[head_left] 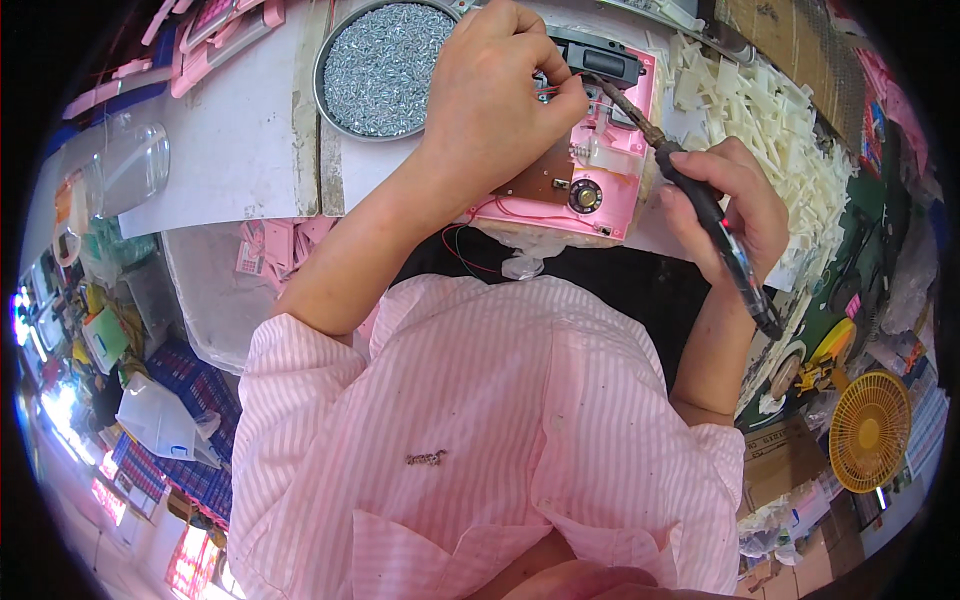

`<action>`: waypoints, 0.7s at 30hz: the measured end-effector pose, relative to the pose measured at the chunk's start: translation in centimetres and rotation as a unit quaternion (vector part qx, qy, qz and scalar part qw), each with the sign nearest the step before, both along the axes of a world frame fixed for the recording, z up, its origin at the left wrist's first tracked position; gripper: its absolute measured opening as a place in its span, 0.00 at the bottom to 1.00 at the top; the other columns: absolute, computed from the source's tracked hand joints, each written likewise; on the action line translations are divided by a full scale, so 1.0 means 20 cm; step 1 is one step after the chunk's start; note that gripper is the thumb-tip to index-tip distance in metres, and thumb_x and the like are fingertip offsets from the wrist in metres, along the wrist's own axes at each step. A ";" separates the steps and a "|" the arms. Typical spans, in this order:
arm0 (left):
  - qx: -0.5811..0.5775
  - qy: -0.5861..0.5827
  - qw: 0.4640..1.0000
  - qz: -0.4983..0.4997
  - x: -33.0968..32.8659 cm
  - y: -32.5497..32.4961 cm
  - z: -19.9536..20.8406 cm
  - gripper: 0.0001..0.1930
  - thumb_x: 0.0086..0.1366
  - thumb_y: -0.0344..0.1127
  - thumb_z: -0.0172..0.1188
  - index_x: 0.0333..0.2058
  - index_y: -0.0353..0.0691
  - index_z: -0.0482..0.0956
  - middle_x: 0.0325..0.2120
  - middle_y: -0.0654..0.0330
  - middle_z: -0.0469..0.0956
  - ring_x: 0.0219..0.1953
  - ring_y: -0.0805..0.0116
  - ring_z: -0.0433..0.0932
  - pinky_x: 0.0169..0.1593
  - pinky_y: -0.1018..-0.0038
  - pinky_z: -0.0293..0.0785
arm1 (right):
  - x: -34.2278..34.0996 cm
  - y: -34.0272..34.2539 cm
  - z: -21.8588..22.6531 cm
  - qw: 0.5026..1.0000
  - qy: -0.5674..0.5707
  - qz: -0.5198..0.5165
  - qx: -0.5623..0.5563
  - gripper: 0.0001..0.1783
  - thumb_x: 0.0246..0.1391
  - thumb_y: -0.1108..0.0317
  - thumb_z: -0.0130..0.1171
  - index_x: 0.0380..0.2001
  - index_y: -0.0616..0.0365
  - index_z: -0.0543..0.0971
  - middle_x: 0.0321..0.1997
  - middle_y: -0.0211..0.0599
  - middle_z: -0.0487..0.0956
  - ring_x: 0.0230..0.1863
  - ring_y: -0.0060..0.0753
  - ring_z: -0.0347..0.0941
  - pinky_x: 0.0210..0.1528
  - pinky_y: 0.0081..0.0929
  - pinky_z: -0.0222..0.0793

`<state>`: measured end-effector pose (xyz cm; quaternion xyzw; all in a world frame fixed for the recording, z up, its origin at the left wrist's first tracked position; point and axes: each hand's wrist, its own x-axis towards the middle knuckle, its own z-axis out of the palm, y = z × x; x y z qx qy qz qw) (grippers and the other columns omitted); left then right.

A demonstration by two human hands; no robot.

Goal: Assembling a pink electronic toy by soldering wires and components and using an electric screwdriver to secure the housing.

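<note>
An opened pink plastic casing (625,185) lies on the work table, with a brown circuit board (540,180), a round black part (584,196) and a black rectangular part (605,65) inside. My left hand (505,90) reaches over the casing, thumb and fingertips pinched on a thin red wire; the wire's end is hard to make out. My right hand (745,200) grips a soldering iron (710,205) by its black handle. Its tip points up and left, close to my left fingertips above the parts. Part of the board is hidden under my left hand.
A round metal tray (322,95) full of small screws stands left of the casing. White plastic pieces (770,130) are heaped on the right. Pink parts (275,245) lie in a clear bag at the left front. A yellow fan (870,430) stands at far right.
</note>
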<state>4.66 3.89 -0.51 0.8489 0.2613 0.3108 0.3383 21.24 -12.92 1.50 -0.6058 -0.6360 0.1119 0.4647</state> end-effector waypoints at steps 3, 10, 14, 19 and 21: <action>0.011 -0.003 1.000 0.001 0.00 0.00 -0.01 0.07 0.48 0.26 0.66 0.20 0.34 0.74 0.27 0.53 0.69 0.32 0.53 0.72 0.36 0.63 0.68 | 0.01 -0.01 0.01 0.999 0.042 -0.008 -0.012 0.15 0.42 0.75 0.71 0.37 0.59 0.82 0.25 0.30 0.77 0.24 0.22 0.70 0.25 0.19 0.62; 0.028 -0.006 1.000 -0.003 0.01 0.00 0.00 0.08 0.47 0.26 0.66 0.20 0.34 0.74 0.27 0.52 0.69 0.32 0.53 0.72 0.36 0.63 0.68 | 0.02 0.02 0.01 0.997 0.059 -0.014 -0.052 0.14 0.44 0.73 0.70 0.37 0.59 0.83 0.27 0.29 0.79 0.25 0.18 0.71 0.25 0.15 0.62; 0.024 -0.010 1.000 0.005 0.01 0.00 -0.01 0.08 0.46 0.26 0.66 0.19 0.34 0.74 0.27 0.53 0.69 0.32 0.53 0.72 0.36 0.63 0.68 | 0.02 0.03 0.00 0.997 0.055 -0.011 -0.054 0.14 0.44 0.72 0.70 0.37 0.59 0.83 0.29 0.28 0.80 0.25 0.18 0.71 0.26 0.15 0.62; 0.037 -0.013 0.999 0.007 0.01 0.00 -0.02 0.09 0.46 0.26 0.66 0.19 0.34 0.73 0.27 0.52 0.69 0.32 0.53 0.71 0.36 0.62 0.68 | 0.02 0.04 0.00 0.996 0.075 -0.006 -0.056 0.14 0.46 0.73 0.70 0.39 0.60 0.83 0.31 0.30 0.81 0.28 0.19 0.74 0.28 0.16 0.65; 0.038 -0.003 0.999 0.013 0.02 -0.02 0.03 0.09 0.46 0.26 0.66 0.19 0.34 0.72 0.27 0.52 0.68 0.32 0.52 0.71 0.36 0.62 0.67 | 0.02 0.03 0.00 0.995 0.081 -0.011 -0.060 0.14 0.48 0.73 0.70 0.40 0.60 0.83 0.33 0.31 0.82 0.30 0.20 0.76 0.31 0.16 0.68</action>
